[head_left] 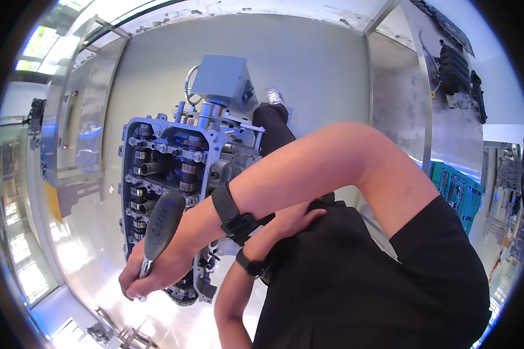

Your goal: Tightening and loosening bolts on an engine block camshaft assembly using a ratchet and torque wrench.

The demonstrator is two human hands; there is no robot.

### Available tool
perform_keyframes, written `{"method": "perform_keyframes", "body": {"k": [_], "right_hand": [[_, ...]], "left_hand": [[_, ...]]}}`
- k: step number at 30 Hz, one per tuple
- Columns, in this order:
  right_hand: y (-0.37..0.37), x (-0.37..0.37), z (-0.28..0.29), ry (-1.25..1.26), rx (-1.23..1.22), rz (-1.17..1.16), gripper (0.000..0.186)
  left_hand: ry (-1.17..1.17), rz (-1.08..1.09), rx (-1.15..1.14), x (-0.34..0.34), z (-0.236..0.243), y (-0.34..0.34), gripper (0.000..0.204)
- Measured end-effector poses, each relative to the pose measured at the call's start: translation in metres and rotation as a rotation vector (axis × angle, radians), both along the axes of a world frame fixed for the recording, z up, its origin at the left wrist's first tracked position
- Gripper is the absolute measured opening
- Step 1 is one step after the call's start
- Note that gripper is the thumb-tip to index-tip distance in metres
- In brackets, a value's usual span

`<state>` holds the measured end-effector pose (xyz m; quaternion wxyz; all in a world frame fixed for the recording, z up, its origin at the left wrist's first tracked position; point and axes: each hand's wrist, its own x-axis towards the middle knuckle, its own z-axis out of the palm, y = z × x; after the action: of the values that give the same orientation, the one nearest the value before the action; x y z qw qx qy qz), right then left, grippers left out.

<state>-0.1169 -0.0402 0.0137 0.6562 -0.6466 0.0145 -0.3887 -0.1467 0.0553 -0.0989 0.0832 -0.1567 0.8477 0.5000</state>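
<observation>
My right hand [160, 264] is closed around the metal neck of a ratchet wrench [166, 221]. Its dark grey handle points up and away from my fist, and the drive end is hidden by my fingers. The hand is over the near left part of an engine cylinder head [211, 160] with exposed camshafts [188, 174]. Whether the wrench touches a bolt there cannot be seen. My left hand [294, 222] lies against my black clothing [343, 273] with its visible fingers stretched out, holding nothing; my right forearm crosses in front of part of it.
The engine is mounted on a stand with a grey box [221, 78] and a round metal handle at its far end. My shoe [275, 96] is on the floor beside it. A teal tool case [457, 195] and a black engine part [453, 67] are at the right.
</observation>
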Motion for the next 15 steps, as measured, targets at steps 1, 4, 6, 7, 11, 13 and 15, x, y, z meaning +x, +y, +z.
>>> {"method": "perform_keyframes", "body": {"k": [1, 4, 6, 7, 11, 13, 15], "right_hand": [[0.0, 0.001, 0.0, 0.039, 0.005, 0.006, 0.034], [0.002, 0.011, -0.001, 0.002, -0.007, 0.011, 0.033], [0.006, 0.018, -0.001, -0.019, 0.041, 0.014, 0.032], [0.004, 0.021, 0.0, 0.015, 0.016, 0.026, 0.033], [0.002, 0.016, -0.005, 0.048, -0.014, -0.001, 0.035], [0.002, 0.013, -0.003, 0.04, -0.013, 0.02, 0.034], [0.0, 0.007, -0.003, -0.021, 0.021, -0.017, 0.034]], "left_hand": [[0.011, -0.002, 0.005, -0.012, -0.005, 0.003, 0.03], [-0.15, -0.257, 0.118, -0.034, -0.024, 0.011, 0.03], [-0.121, -0.175, 0.318, -0.037, -0.032, 0.015, 0.023], [-0.108, -0.156, 0.352, -0.037, -0.033, 0.016, 0.022], [-0.101, -0.119, 0.327, -0.032, -0.021, 0.001, 0.019], [-0.111, -0.1, 0.272, -0.027, -0.011, 0.001, 0.017], [-0.119, -0.099, 0.22, -0.025, -0.005, 0.003, 0.015]]}}
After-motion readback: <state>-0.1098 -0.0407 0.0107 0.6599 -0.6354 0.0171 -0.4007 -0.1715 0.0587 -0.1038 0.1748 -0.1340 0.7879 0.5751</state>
